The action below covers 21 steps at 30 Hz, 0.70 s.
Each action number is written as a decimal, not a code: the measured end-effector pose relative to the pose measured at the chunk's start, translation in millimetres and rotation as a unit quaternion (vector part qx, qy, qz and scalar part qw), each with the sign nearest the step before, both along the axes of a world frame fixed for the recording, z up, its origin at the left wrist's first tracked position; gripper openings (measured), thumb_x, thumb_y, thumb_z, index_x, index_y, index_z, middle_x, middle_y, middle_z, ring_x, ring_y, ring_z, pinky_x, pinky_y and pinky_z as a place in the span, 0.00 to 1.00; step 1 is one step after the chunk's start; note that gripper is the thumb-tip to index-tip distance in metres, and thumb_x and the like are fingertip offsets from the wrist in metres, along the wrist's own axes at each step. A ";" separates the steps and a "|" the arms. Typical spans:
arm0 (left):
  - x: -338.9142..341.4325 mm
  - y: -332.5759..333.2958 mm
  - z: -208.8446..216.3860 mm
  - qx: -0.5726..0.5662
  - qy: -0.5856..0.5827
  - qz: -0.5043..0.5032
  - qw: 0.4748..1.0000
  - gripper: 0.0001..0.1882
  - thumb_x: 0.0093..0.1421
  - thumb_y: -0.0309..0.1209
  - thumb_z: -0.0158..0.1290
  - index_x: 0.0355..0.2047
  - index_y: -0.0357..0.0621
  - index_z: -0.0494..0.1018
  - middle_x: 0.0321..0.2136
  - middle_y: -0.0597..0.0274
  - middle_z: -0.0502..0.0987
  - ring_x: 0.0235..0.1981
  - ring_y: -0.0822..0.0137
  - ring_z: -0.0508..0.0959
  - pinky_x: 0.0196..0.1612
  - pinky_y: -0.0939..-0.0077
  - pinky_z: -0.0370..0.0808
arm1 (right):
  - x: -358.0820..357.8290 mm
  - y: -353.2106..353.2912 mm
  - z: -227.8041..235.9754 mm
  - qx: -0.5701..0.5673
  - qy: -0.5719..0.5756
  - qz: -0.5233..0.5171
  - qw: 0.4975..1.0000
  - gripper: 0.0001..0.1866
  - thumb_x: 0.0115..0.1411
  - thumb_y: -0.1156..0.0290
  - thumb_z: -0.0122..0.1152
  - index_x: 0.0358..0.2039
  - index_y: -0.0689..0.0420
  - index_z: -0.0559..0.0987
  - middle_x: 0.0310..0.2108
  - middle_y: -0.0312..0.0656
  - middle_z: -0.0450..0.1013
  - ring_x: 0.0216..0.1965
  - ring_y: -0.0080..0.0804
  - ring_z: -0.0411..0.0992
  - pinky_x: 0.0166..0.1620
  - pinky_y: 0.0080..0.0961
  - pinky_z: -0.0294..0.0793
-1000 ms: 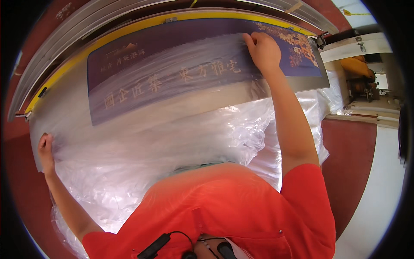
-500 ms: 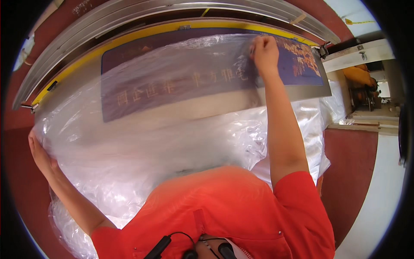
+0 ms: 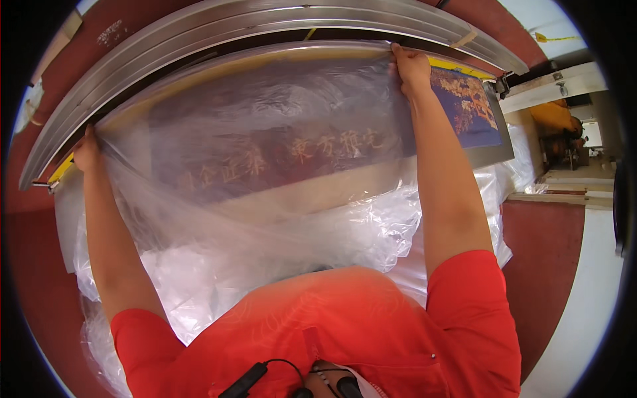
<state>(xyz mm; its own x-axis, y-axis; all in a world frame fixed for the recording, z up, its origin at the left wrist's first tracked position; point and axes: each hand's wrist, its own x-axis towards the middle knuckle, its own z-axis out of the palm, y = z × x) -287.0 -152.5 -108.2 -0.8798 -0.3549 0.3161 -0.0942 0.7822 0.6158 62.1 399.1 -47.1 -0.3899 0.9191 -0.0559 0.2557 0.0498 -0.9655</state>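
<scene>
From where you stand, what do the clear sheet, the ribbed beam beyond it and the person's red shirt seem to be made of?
Clear sheet: apparently thin, glossy plastic film; it wrinkles, catches glints and lets the printed panel show through.
Ribbed beam: probably bare metal, given its silvery sheen and long grooves.
Red shirt: matte cloth, judging by its soft folds; fibre unclear.

Hands [image 3: 413, 71] well apart, gripping far edge of clear film [image 3: 279, 106] — spread over blue printed panel [image 3: 474, 109], right end bare.
</scene>
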 end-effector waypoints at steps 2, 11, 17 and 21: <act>0.3 0.6 0.1 -0.009 -0.007 -0.021 1.000 0.32 0.39 0.57 0.47 0.30 0.37 0.72 0.33 0.47 0.72 0.39 0.54 0.70 0.43 0.69 0.64 | 4.2 -1.1 1.0 0.008 -0.002 0.008 1.000 0.14 0.46 0.64 0.58 0.18 0.64 0.71 0.14 0.38 0.66 0.13 0.22 0.64 0.17 0.16 0.65; -62.2 -64.3 -45.2 -0.127 -0.055 0.017 0.990 0.29 0.50 0.48 0.32 0.30 0.31 0.69 0.33 0.41 0.70 0.39 0.49 0.69 0.41 0.60 0.64 | -4.6 5.5 -12.5 -0.009 0.040 0.004 0.999 0.19 0.51 0.64 0.33 0.28 0.68 0.67 0.17 0.47 0.68 0.14 0.35 0.67 0.20 0.26 0.70; -30.7 -35.6 -20.1 -0.034 -0.071 0.006 0.997 0.27 0.50 0.43 0.29 0.29 0.30 0.70 0.30 0.45 0.71 0.34 0.52 0.70 0.36 0.64 0.65 | -2.5 8.8 -7.0 -0.003 0.019 0.010 1.000 0.19 0.51 0.64 0.32 0.28 0.69 0.66 0.18 0.49 0.68 0.15 0.34 0.68 0.21 0.26 0.70; -33.5 -63.7 -17.6 0.042 -0.097 -0.056 0.993 0.22 0.51 0.40 0.31 0.25 0.35 0.71 0.25 0.53 0.73 0.23 0.62 0.74 0.26 0.71 0.69 | -7.5 -3.6 -0.2 -0.032 0.050 0.042 0.997 0.16 0.51 0.64 0.34 0.24 0.65 0.65 0.19 0.48 0.67 0.18 0.35 0.67 0.22 0.27 0.71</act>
<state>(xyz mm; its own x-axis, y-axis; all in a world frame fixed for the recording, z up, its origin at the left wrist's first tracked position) -320.5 -216.2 -125.8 -0.9568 -0.2694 0.1096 -0.1333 0.7411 0.6580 54.6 395.5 -47.3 -0.4721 0.8787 -0.0708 0.1558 0.0041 -0.9878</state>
